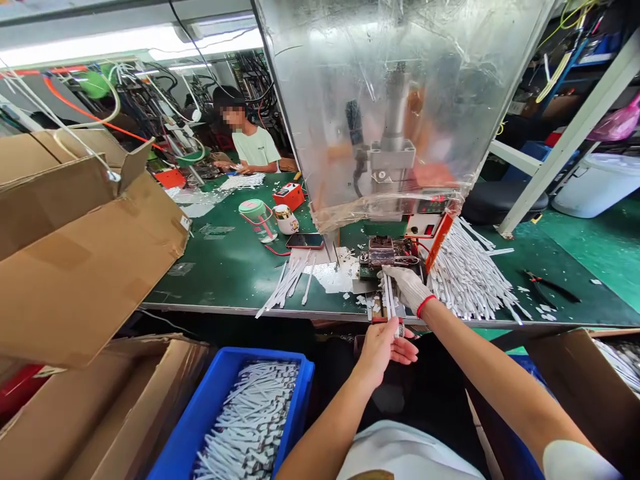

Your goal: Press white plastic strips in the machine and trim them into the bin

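White strips (389,297) run between two hands at the foot of a small press (394,127).

The bare left hand (381,353) curls closed around their lower end, where a dark band shows, while the white-gloved right hand (406,288) lies against their upper end, fingers together, though whether it clamps them cannot be told. Both hands work at the edge of the green bench (220,280). A large heap of white strips (470,283) spreads right of the press, and a smaller loose pile (287,283) lies left of it. Below, a blue plastic crate (227,363) holds a dense load of dark-marked strips (250,420). Black-handled pliers (550,285) rest further right on the bench.
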`<action>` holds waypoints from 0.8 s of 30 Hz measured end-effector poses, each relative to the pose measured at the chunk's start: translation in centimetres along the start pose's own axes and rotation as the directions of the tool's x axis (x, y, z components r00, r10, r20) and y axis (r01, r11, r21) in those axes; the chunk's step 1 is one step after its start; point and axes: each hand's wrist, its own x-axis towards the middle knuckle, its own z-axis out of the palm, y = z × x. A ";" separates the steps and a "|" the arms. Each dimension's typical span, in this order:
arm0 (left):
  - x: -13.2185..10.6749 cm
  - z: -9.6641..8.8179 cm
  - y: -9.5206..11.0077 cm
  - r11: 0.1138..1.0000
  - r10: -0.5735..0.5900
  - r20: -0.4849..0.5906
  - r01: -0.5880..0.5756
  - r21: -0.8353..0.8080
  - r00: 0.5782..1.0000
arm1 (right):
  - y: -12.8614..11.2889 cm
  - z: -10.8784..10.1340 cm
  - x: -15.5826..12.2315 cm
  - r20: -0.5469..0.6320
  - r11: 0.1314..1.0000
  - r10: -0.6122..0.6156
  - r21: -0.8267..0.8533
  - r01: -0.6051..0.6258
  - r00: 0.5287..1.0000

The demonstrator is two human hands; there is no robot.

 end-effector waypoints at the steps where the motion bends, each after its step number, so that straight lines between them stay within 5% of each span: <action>1: 0.1 0.0 0.0 1.000 0.003 -0.004 -0.003 0.002 1.000 | -0.1 0.1 -0.1 -0.016 1.000 -0.002 0.018 0.002 1.000; 7: -0.3 0.3 -0.2 0.998 0.055 -0.010 -0.055 0.000 0.998 | -0.6 0.5 -1.2 -0.028 1.000 -0.016 -0.001 0.016 0.999; 10: -1.5 -0.7 -1.3 0.998 0.053 0.078 -0.057 0.042 0.996 | -0.2 -0.1 -2.8 0.051 0.999 -0.029 0.018 0.028 0.998; 13: -2.8 -2.6 -2.9 0.987 -0.044 0.218 0.009 0.161 0.975 | 0.9 -1.1 -5.1 0.174 0.999 -0.025 0.050 0.016 0.984; 16: -4.0 -4.0 -3.7 0.933 -0.090 0.221 0.005 0.359 0.971 | 1.5 -1.6 -6.9 0.224 0.993 -0.052 0.113 0.027 0.973; 20: -6.7 -3.9 -4.0 0.784 0.104 0.097 -0.142 0.604 0.990 | -0.9 -3.4 -6.9 -0.029 0.936 -0.265 0.234 0.264 0.964; 24: -10.1 -5.4 -5.6 0.748 0.135 0.119 -0.180 0.639 0.984 | -4.9 -7.9 -6.8 -0.378 0.804 -0.526 0.072 0.590 0.762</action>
